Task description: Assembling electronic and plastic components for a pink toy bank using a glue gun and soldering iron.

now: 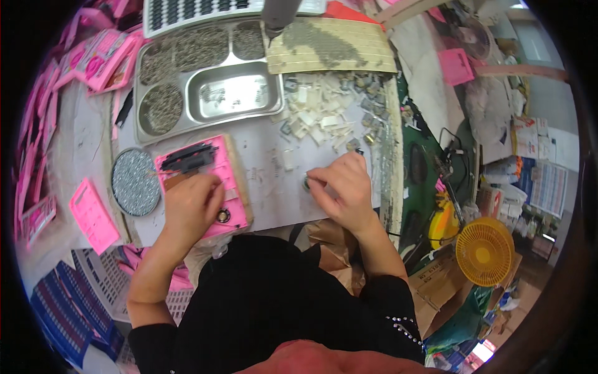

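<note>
A bright pink plastic casing [229, 176] lies on the worktable in front of me. A black plastic part [189, 157] sits across its upper half, and a small round metal-rimmed piece shows near its lower corner. My left hand [192, 202] rests over the casing's left side, fingers curled and pressed together; what they grip is hidden beneath them. To the right, my right hand [346, 190] is just above the white table surface, its fingers closed. Small dark bits show at its fingertips, too small to name.
A metal compartment tray [187, 124] holding many small screws stands behind the casing. Beside it is a round dish [135, 182] of small metal pieces. White plastic pieces [314, 112] and metal bits spread out at the back right. A screwdriver tip [272, 37] hangs overhead.
</note>
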